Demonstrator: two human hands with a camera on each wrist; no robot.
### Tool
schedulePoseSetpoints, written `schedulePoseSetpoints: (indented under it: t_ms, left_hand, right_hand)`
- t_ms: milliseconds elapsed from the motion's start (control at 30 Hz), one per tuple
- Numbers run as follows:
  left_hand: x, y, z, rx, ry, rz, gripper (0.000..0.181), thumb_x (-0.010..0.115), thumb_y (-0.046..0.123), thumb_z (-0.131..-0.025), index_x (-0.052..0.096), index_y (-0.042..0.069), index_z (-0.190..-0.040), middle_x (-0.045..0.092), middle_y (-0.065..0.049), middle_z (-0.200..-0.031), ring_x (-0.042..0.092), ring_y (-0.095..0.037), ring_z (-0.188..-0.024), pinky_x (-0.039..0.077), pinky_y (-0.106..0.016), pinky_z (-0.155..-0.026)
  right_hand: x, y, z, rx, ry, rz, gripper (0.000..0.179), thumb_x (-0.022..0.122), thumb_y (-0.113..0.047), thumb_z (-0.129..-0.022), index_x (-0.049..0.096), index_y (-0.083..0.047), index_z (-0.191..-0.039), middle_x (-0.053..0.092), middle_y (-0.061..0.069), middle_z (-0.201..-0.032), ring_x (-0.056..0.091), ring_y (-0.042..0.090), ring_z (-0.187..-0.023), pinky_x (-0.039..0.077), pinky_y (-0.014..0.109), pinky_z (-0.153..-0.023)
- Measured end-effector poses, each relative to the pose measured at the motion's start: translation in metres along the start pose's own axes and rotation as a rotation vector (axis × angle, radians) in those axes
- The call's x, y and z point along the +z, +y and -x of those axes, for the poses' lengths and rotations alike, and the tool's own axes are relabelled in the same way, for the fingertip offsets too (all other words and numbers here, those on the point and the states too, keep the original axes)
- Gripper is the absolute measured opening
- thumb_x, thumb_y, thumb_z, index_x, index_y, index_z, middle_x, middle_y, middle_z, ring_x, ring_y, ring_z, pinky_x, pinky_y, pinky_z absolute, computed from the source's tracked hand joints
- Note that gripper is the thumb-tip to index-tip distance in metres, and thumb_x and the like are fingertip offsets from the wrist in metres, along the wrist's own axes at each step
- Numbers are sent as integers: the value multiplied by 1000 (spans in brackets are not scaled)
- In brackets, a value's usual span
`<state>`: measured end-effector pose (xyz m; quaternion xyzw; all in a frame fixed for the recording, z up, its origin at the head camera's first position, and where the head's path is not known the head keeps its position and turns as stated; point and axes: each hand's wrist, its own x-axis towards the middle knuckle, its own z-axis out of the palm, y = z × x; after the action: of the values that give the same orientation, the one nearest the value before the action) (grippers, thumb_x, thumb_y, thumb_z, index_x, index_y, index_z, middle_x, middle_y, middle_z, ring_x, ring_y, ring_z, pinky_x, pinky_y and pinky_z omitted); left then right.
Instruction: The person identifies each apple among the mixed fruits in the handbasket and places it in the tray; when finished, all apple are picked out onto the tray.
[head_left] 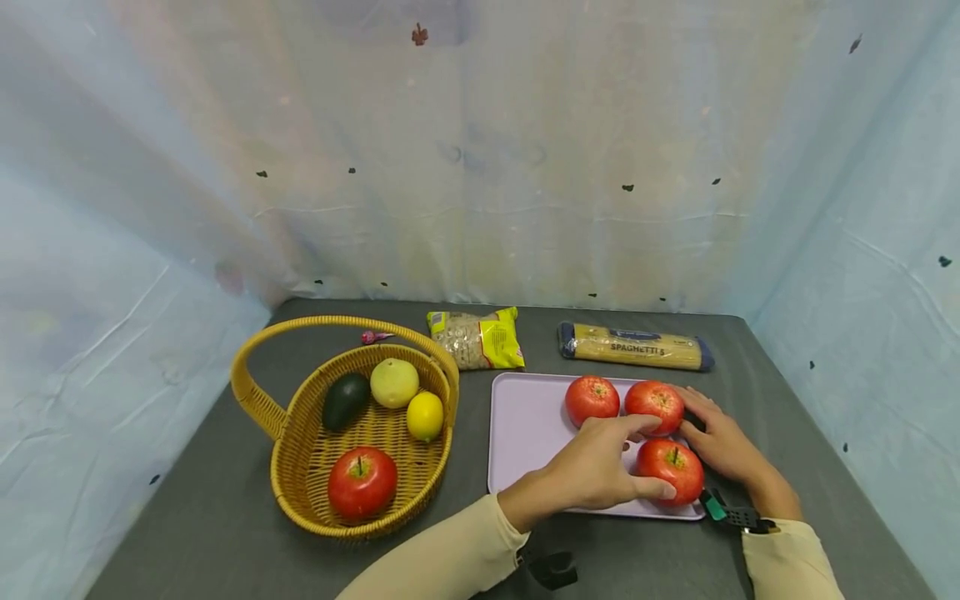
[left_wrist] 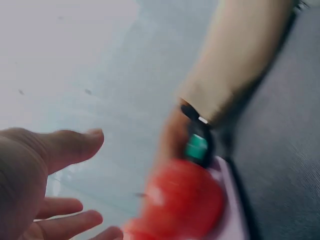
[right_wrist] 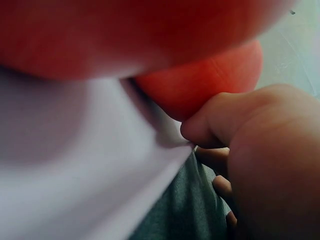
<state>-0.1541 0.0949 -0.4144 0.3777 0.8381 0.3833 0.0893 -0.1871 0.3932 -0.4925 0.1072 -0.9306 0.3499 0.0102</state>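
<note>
Three red apples sit on the right half of a lilac tray: a back-left apple, a back-right apple and a front apple. My left hand is over the tray with thumb and fingers spread, the thumb overlapping the front apple; in the left wrist view, a gap shows between the fingers and the blurred apples. My right hand is at the tray's right edge beside the back-right apple. In the right wrist view, its thumb meets an apple near the tray rim.
Left stands a wicker basket with a tall handle, holding an avocado, a pale yellow-green round fruit, a lemon and a red apple. Behind are a yellow-ended food bag and a spaghetti pack.
</note>
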Motion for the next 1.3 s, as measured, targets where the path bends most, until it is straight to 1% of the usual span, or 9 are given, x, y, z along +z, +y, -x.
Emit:
schedulePoseSetpoints:
  t_ms: [133, 267, 333, 467, 533, 767, 933, 1100, 1300]
  left_hand:
    - [-26, 11, 21, 94, -38, 114, 73, 89, 38, -94, 59, 16, -156, 70, 7, -148, 68, 1, -127, 51, -9, -102]
    - [-51, 15, 49, 156, -48, 211, 72, 91, 29, -92, 60, 15, -155, 69, 5, -150, 67, 3, -127, 51, -11, -106]
    - [-63, 14, 63, 165, -40, 267, 73, 93, 23, -90, 60, 15, -155, 69, 3, -149, 68, 2, -126, 51, -15, -109]
    - [-89, 6, 93, 145, -27, 383, 75, 94, 16, -88, 61, 18, -155, 68, 1, -151, 68, -3, -130, 52, -23, -114]
    - [-101, -1, 108, 137, -22, 396, 75, 94, 16, -89, 60, 19, -156, 66, 2, -153, 68, -6, -132, 53, -27, -115]
    - [-142, -27, 163, 82, -2, 291, 77, 92, 30, -93, 56, 21, -160, 62, 4, -159, 65, -14, -138, 55, -35, -115]
    - [-167, -48, 199, 35, 33, 240, 75, 91, 26, -93, 56, 22, -160, 64, 2, -156, 66, -17, -138, 56, -35, -114]
    - [-186, -70, 228, 18, 67, 211, 74, 90, 20, -93, 57, 20, -159, 65, 1, -156, 67, -20, -138, 58, -35, -110]
    - [-204, -92, 256, -72, 84, 197, 72, 87, 12, -95, 56, 20, -160, 64, 1, -156, 67, -19, -137, 59, -30, -107]
  right_hand:
    - [0, 0, 0, 11, -9, -6, 57, 63, -18, -109, 49, -3, -162, 43, 36, -165, 22, 64, -158, 21, 91, -115]
    - [0, 1, 0, -12, 1, -11, 57, 65, -18, -109, 49, -3, -162, 43, 37, -164, 24, 65, -157, 22, 90, -114]
    - [-1, 1, 0, -36, 14, -16, 57, 65, -16, -108, 50, -2, -161, 44, 37, -163, 25, 66, -156, 23, 89, -115]
    - [-2, 2, -1, -55, 22, -28, 57, 65, -13, -107, 51, -2, -161, 44, 37, -163, 25, 66, -156, 22, 88, -117]
    - [-2, 3, -1, -54, 23, -24, 57, 65, -13, -107, 51, -2, -161, 44, 37, -163, 25, 66, -156, 21, 88, -117]
    - [-1, 4, -1, -38, 5, -15, 58, 64, -14, -108, 49, -1, -162, 41, 38, -165, 23, 66, -157, 21, 89, -116]
    - [-2, 3, -1, -23, -9, -12, 58, 63, -16, -109, 47, -2, -163, 39, 38, -166, 22, 65, -158, 20, 89, -116]
    - [-1, 3, 0, -27, -4, -13, 57, 63, -15, -108, 48, -1, -162, 41, 38, -165, 23, 66, -157, 21, 89, -116]
    - [-1, 4, -1, -42, 3, -13, 57, 63, -15, -108, 48, 1, -161, 41, 39, -165, 23, 67, -156, 20, 90, -115]
